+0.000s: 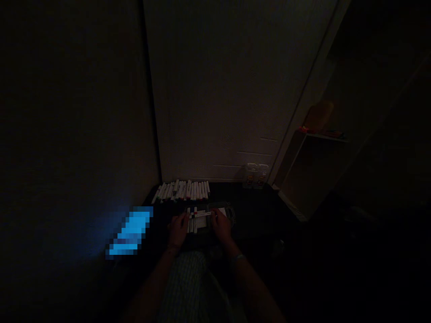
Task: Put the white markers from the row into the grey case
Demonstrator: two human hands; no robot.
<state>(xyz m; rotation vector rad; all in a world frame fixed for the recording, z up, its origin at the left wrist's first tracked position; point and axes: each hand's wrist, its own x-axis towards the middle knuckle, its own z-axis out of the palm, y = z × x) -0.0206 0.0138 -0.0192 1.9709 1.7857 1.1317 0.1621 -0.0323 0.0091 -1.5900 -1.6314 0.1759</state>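
In dim light, an open clear plastic case (203, 230) lies on the dark table in front of me. Several white markers (191, 225) stand side by side in its left part. My right hand (221, 225) is closed on the right end of a white marker (202, 214) that lies crosswise over the case. At the left edge of the case, my left hand (178, 228) has its fingers curled against the markers; what they grip is hidden in the dark. A pale sheet or label (222, 211) shows in the right part of the case.
A row of several white markers (191, 190) lies at the back left of the table (225, 190). Two clear plastic containers (255, 176) stand by the back wall. A bright blue, pixelated screen (131, 231) glows at left. To the right is a shelf unit (299, 170) with an orange object (319, 115) on top.
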